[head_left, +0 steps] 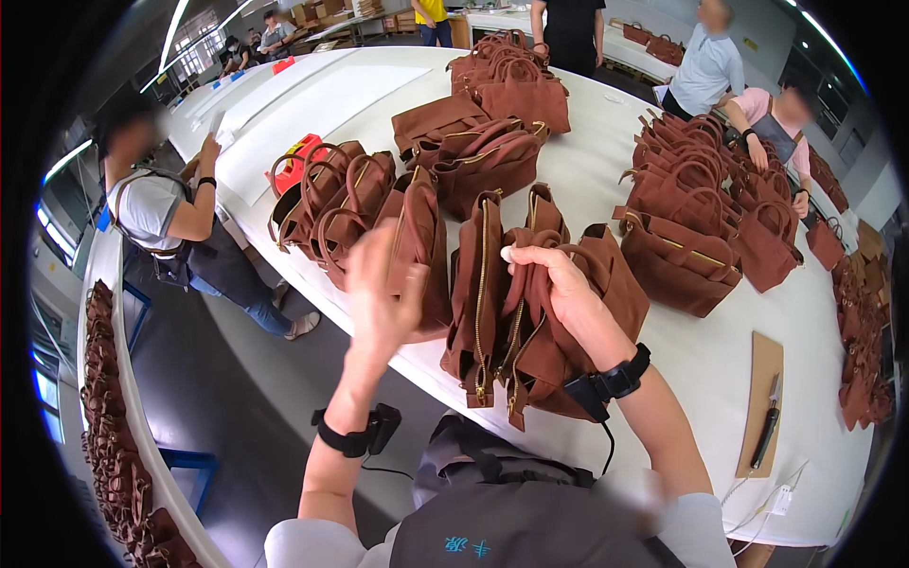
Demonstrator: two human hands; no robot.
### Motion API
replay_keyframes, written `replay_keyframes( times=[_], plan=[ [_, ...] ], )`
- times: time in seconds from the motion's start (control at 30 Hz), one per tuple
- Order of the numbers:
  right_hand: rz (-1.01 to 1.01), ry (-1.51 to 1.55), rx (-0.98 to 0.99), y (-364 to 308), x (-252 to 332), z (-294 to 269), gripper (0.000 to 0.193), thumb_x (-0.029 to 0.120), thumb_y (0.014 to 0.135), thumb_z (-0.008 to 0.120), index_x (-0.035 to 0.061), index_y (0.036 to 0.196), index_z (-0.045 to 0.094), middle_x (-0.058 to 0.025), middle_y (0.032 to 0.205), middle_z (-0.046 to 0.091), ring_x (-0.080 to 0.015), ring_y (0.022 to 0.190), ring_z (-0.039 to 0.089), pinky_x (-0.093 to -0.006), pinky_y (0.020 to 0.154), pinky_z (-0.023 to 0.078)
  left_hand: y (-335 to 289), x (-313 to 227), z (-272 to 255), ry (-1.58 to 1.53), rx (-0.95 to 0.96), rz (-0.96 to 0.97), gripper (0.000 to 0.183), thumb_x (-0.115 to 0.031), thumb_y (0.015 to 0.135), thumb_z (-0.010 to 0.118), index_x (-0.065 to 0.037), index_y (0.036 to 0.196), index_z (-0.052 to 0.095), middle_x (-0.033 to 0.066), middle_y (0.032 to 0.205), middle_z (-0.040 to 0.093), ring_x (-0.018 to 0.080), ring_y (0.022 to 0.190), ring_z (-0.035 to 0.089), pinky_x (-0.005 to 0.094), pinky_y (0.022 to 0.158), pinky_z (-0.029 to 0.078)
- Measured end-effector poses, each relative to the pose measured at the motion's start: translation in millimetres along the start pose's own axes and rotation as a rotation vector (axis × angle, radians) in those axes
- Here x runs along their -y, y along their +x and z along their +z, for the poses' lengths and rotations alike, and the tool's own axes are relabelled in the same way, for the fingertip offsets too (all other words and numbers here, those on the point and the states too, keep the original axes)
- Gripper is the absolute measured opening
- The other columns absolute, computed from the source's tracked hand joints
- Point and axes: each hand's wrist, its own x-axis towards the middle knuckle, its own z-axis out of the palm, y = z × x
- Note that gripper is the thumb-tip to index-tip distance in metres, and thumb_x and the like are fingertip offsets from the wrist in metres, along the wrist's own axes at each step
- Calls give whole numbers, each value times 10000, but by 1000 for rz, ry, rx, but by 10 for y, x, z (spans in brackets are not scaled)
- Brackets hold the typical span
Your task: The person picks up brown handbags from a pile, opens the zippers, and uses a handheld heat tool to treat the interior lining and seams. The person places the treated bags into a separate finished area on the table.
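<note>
In front of me several brown handbags with gold zippers stand close together at the table's near edge. My right hand (559,281) is closed around the handles of one handbag (544,364), its thumb near the open zipper side. Another handbag (476,284) with a long gold zipper leans beside it on the left. My left hand (381,289) is raised and somewhat blurred, thumb apart from the fingers, holding nothing I can see. It hovers in front of a standing handbag (424,251), hiding part of it; whether it touches that bag I cannot tell. Both wrists wear black straps with small devices.
More brown handbags (677,246) fill the right side of the white table (606,454); others stand farther back. A black-handled tool (765,431) lies on a brown board (757,360), a cable nearby. A person (166,204) stands at left; several others are farther off.
</note>
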Motion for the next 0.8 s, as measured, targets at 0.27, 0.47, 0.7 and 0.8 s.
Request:
replay_keyframes(
  times=[0.27, 0.47, 0.7, 0.8],
  plan=[
    [17, 211, -116, 133, -160, 356, 305, 64, 720, 685, -57, 981, 585, -95, 955, 612, -177, 903, 584, -371, 975, 421, 60, 999, 440, -660, 154, -423, 440, 13, 860, 473, 49, 1296, 420, 152, 1040, 629, 227, 945, 603, 298, 879, 450],
    [28, 115, -165, 391, -344, 719, 132, 49, 734, 692, 23, 850, 635, -57, 846, 633, -147, 801, 593, -284, 738, 470, 323, 642, 731, -585, 402, -135, 471, 48, 786, 509, 80, 1253, 459, 238, 1202, 460, 397, 1123, 453, 403, 934, 392],
    [40, 52, -287, 548, -333, 916, 216, 71, 718, 672, -6, 904, 594, -100, 913, 631, -208, 878, 602, -318, 818, 476, 1103, 1990, -97, -216, 52, -65, 473, -112, 769, 683, -27, 1214, 547, 171, 1215, 519, 317, 1150, 487, 394, 962, 399],
    [1, 81, -284, 592, -389, 989, 245, 78, 723, 671, -18, 932, 586, -111, 929, 629, -217, 908, 603, -334, 858, 476, 1313, 3872, -80, 60, -156, -544, 809, -378, 793, 691, -55, 1422, 299, 167, 1405, 389, 373, 1275, 377, 415, 1052, 304]
  ],
)
